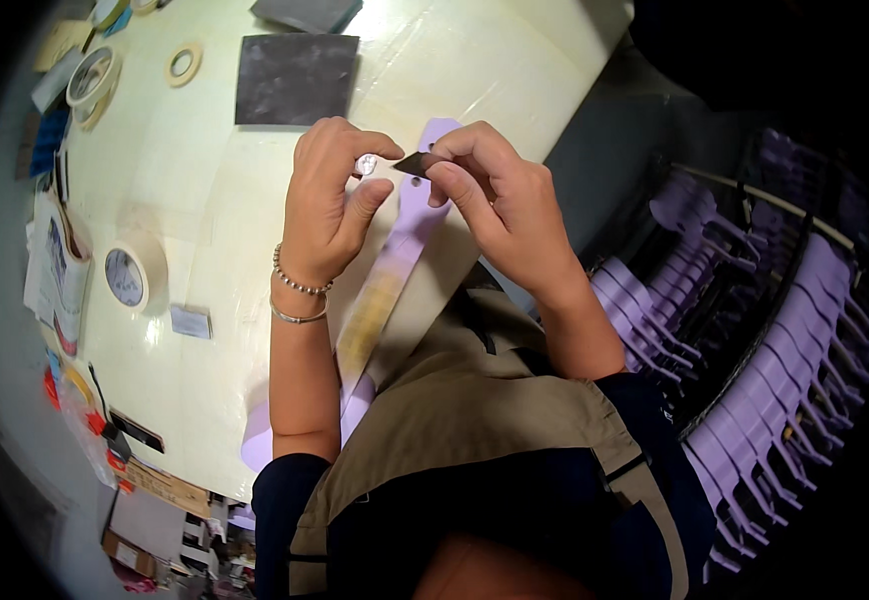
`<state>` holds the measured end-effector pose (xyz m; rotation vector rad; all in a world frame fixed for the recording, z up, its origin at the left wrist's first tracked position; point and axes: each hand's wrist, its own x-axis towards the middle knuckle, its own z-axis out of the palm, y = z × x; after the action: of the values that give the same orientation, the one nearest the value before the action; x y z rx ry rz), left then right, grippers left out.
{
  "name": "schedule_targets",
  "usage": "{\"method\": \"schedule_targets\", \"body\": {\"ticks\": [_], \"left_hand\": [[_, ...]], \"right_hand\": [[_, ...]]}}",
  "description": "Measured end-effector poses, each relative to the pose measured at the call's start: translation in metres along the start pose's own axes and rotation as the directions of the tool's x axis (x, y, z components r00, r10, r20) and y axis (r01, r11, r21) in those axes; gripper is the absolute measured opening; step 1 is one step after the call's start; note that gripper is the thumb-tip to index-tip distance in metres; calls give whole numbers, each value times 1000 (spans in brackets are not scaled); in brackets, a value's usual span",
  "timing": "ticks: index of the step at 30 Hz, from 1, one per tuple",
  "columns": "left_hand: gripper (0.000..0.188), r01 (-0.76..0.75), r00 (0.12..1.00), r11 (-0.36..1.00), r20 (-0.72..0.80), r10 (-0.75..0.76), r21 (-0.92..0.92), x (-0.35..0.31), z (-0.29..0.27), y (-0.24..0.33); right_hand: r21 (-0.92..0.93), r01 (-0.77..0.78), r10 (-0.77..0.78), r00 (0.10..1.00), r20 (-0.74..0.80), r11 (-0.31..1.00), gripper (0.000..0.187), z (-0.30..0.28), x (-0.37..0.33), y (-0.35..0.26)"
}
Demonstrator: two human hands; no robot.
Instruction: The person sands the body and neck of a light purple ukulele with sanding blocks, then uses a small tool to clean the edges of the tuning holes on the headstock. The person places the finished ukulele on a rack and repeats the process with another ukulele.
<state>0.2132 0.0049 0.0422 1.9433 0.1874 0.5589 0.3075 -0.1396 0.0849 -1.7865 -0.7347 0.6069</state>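
A long flat lilac plastic piece (407,235) runs from my lap up across the white table (205,200). My left hand (327,205) grips it near its upper end, thumb and forefinger pinching a small round silvery bit (366,165). My right hand (500,200) pinches a small dark flat piece (417,164) against the top of the lilac piece. A yellowish patch (370,315) shows on the lilac piece below my left wrist, which wears two bracelets.
A dark grey square sheet (295,78) lies beyond my hands. Tape rolls (135,272) (184,63) (93,78) sit to the left. A dark crate at right holds several stacked lilac pieces (755,360). Clutter lines the table's left edge.
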Motion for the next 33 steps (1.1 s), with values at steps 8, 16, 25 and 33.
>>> {"method": "schedule_targets", "body": {"ticks": [8, 16, 25, 33], "left_hand": [[30, -72, 979, 997, 191, 67, 19, 12, 35, -2], [29, -105, 969, 993, 232, 91, 49, 11, 41, -4], [33, -58, 939, 998, 338, 63, -25, 6, 34, 7], [24, 89, 970, 993, 233, -68, -81, -3, 27, 2]], "right_hand": [[-340, 146, -200, 971, -128, 929, 12, -29, -12, 21], [-397, 209, -288, 946, -149, 894, 14, -29, -17, 33], [43, -145, 139, 984, 112, 989, 11, -39, -23, 29], [533, -413, 437, 895, 89, 738, 18, -29, -47, 69]]}}
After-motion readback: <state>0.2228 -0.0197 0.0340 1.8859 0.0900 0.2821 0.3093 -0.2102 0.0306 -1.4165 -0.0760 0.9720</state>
